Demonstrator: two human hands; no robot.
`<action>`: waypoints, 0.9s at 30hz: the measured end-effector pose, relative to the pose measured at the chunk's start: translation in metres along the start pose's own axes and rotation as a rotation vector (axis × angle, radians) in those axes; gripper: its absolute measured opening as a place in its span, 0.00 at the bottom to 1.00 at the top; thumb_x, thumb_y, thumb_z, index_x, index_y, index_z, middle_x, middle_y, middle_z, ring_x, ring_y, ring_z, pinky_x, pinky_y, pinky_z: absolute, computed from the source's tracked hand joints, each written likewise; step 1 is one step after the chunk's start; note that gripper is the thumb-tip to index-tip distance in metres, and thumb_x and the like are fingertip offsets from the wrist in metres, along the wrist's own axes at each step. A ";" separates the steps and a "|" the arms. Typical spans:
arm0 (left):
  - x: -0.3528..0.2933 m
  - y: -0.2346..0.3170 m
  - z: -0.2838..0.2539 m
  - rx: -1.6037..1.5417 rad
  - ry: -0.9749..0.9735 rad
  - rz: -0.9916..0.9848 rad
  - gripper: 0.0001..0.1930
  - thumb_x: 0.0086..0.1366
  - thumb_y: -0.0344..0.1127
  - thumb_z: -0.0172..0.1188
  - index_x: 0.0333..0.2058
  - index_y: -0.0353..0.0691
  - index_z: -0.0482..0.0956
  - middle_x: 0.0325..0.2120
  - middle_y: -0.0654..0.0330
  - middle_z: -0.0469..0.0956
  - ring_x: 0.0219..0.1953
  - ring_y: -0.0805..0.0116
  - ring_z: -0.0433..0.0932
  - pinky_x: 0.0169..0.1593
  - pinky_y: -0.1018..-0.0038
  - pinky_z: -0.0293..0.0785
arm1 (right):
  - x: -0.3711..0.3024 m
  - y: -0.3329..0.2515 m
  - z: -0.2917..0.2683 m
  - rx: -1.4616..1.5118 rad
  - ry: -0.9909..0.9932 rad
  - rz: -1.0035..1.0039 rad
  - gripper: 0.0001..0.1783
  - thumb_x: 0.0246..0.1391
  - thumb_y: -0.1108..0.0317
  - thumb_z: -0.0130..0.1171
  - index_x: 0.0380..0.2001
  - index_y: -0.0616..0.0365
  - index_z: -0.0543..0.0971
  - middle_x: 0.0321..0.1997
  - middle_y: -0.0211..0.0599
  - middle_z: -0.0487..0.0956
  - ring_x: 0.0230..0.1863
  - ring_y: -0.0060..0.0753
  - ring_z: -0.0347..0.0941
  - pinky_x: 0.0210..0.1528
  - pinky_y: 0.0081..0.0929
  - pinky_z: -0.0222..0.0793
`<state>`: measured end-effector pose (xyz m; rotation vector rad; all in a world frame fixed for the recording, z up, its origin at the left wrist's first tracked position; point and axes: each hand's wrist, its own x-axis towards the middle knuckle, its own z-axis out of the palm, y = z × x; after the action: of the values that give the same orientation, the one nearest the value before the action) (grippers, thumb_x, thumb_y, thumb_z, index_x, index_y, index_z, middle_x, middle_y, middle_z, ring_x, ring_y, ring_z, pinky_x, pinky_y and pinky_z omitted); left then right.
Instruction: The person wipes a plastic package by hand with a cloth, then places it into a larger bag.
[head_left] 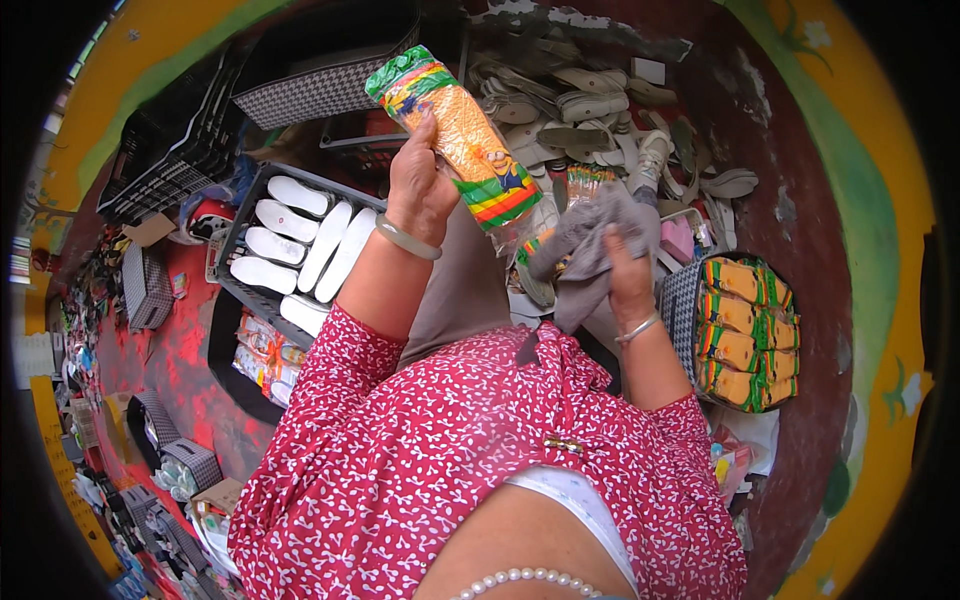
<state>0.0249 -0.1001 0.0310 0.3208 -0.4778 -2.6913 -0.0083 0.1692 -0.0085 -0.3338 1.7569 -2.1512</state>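
My left hand [420, 185] grips a flat plastic-wrapped pack of yellow insoles [465, 135], raised at a slant. Green, red and yellow bands cross both ends of its shiny wrapper. In my right hand [630, 280] is a crumpled grey cloth [590, 235], bunched under the fingers and hanging over my lap. The pack's lower end is close to the cloth, with a gap between them. To the right of my right hand stands a houndstooth basket [678, 310] with similar yellow packs [730, 312] lined up in it.
At left, a dark crate [268, 315] holds white insoles [328, 250]. Beneath it is a black container with wrapped packs [265, 355]. Loose pale soles [590, 105] are heaped ahead. Black crates [180, 140] are stacked far left, and a pink item [678, 238] lies in a small box.
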 end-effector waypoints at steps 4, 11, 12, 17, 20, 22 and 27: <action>-0.009 -0.003 0.001 0.026 -0.093 -0.041 0.19 0.68 0.40 0.43 0.51 0.32 0.63 0.44 0.50 0.72 0.47 0.56 0.73 0.52 0.59 0.68 | 0.023 -0.029 -0.027 0.660 0.036 0.118 0.23 0.57 0.53 0.50 0.50 0.56 0.68 0.49 0.40 0.73 0.49 0.42 0.70 0.52 0.39 0.67; -0.023 -0.028 0.020 0.301 -0.301 -0.083 0.22 0.63 0.35 0.49 0.54 0.36 0.58 0.44 0.48 0.72 0.45 0.55 0.74 0.49 0.57 0.72 | 0.003 -0.061 0.011 0.429 -0.292 -0.269 0.37 0.56 0.45 0.48 0.60 0.57 0.56 0.61 0.40 0.62 0.61 0.40 0.59 0.61 0.42 0.56; -0.026 -0.032 0.024 0.347 -0.334 -0.094 0.22 0.62 0.33 0.50 0.54 0.37 0.58 0.43 0.49 0.72 0.44 0.56 0.74 0.48 0.57 0.73 | -0.004 -0.049 0.011 0.182 -0.327 -0.251 0.38 0.55 0.46 0.50 0.61 0.58 0.54 0.59 0.38 0.64 0.60 0.35 0.60 0.61 0.36 0.56; -0.061 -0.050 0.049 0.273 -0.444 -0.277 0.25 0.64 0.26 0.47 0.58 0.41 0.54 0.49 0.56 0.68 0.47 0.68 0.71 0.49 0.73 0.70 | -0.007 -0.055 0.058 -0.928 -0.314 -0.815 0.23 0.45 0.59 0.57 0.47 0.52 0.75 0.56 0.44 0.66 0.61 0.50 0.55 0.64 0.46 0.39; -0.057 -0.050 0.046 0.332 -0.505 -0.358 0.24 0.63 0.27 0.47 0.58 0.41 0.55 0.50 0.56 0.68 0.47 0.69 0.71 0.49 0.75 0.70 | -0.001 -0.059 0.051 -0.953 -0.221 -0.843 0.25 0.45 0.54 0.56 0.49 0.48 0.74 0.57 0.41 0.65 0.62 0.49 0.54 0.65 0.53 0.32; -0.059 -0.051 0.042 0.244 -0.569 -0.422 0.24 0.63 0.26 0.48 0.58 0.40 0.57 0.50 0.57 0.67 0.47 0.70 0.71 0.48 0.75 0.70 | 0.003 -0.068 0.050 -1.022 -0.166 -0.902 0.25 0.46 0.53 0.55 0.49 0.46 0.74 0.58 0.39 0.65 0.62 0.49 0.54 0.65 0.55 0.31; -0.058 -0.051 0.038 0.390 -0.582 -0.439 0.24 0.63 0.26 0.48 0.58 0.39 0.57 0.51 0.59 0.66 0.50 0.71 0.69 0.51 0.75 0.68 | 0.004 -0.081 0.048 -1.162 -0.097 -0.995 0.25 0.46 0.50 0.55 0.49 0.43 0.74 0.57 0.35 0.66 0.63 0.47 0.53 0.63 0.57 0.27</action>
<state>0.0495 -0.0209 0.0560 -0.3136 -1.2340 -3.0844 -0.0029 0.1388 0.0802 -1.8359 2.9575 -1.1027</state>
